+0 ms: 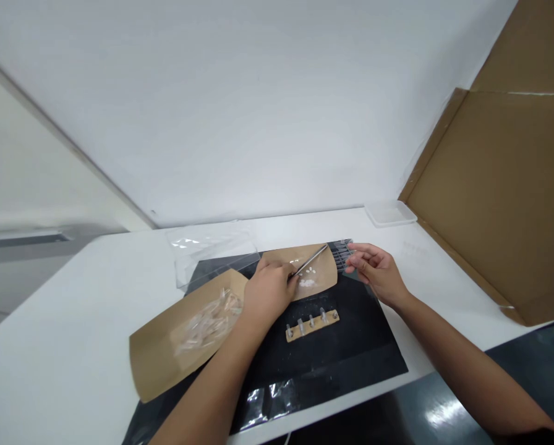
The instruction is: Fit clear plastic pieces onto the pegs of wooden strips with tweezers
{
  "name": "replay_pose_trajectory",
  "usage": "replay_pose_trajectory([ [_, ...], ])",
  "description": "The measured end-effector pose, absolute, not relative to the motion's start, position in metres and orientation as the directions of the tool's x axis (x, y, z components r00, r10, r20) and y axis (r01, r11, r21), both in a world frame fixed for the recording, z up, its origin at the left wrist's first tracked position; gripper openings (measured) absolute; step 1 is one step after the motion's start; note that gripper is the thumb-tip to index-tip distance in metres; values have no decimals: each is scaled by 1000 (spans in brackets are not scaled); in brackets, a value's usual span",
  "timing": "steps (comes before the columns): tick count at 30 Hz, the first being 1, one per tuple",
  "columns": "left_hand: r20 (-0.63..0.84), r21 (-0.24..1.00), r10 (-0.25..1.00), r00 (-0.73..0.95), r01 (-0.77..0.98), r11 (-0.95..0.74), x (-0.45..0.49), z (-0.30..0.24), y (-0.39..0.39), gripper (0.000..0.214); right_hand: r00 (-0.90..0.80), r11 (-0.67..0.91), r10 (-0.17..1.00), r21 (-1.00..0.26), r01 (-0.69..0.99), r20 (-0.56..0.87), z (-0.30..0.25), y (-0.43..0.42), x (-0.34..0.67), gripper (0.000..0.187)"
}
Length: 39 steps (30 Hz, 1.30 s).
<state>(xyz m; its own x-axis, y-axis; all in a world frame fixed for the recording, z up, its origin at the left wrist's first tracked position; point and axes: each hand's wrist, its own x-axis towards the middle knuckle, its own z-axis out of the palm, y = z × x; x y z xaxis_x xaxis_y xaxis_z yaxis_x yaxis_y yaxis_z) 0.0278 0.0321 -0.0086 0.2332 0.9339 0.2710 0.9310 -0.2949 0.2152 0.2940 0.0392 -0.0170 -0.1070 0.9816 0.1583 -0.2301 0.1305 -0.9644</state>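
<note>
My left hand (270, 287) is closed around one end of slim metal tweezers (311, 258), which slant up to the right. They lie over a small brown paper tray (321, 281) holding several tiny white pieces (307, 282). At that tray's right edge is a row of clear plastic tubes (342, 254). My right hand (374, 269) is beside these tubes, fingers bent and apart, with nothing visible in them. Nearer to me, a tan strip (313, 326) carries several small clear upright pieces (300, 326).
A larger brown paper tray (161, 346) with a heap of clear plastic pieces (207, 324) stands left, on a black mat (342, 358). Behind are a clear plastic box (212, 247) and a shallow white lid (391, 213). A cardboard panel (499, 204) rises at right.
</note>
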Motion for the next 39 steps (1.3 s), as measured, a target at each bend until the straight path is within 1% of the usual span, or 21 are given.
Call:
replay_pose_trajectory([
  [2,280,218,932,231,930,-296,27,-9,32,12,-95,153,980,-968,-201,175,-17,40,294,43],
  [5,293,215,928,229,930,-297,28,-10,31,9,-99,186,975,-972,-146,201,-16,38,292,35],
  [10,342,185,912,225,936,-300,31,-9,30,16,-166,266,950,-964,-5,263,-19,33,289,31],
  [15,422,131,864,276,924,-359,35,-3,27,18,-139,376,925,-905,198,354,-25,30,290,27],
  [18,446,113,852,275,927,-358,37,-2,25,18,-139,421,907,-859,290,397,-29,31,290,23],
  [22,427,162,866,261,920,-357,39,-2,25,19,-183,482,876,-805,346,446,-32,33,290,21],
  [27,440,183,842,312,887,-425,39,-6,28,13,-176,515,856,-771,375,486,-34,35,291,24],
  [30,463,209,830,312,871,-444,41,-7,28,19,-167,525,848,-758,386,503,-36,37,291,23],
  [32,491,259,822,288,853,-453,43,-6,27,30,-156,532,842,-750,394,516,-37,37,291,23],
  [34,499,346,832,241,825,-446,45,-4,24,43,-141,541,834,-740,398,534,-37,37,288,24],
  [35,487,393,845,220,809,-437,47,-2,23,46,-135,550,827,-733,401,546,-35,37,287,24],
  [37,451,469,868,207,773,-427,49,0,20,45,-137,571,810,-714,406,570,-29,38,282,22],
  [39,439,508,872,217,740,-441,50,2,20,43,-161,607,779,-665,434,606,-19,40,275,19],
])
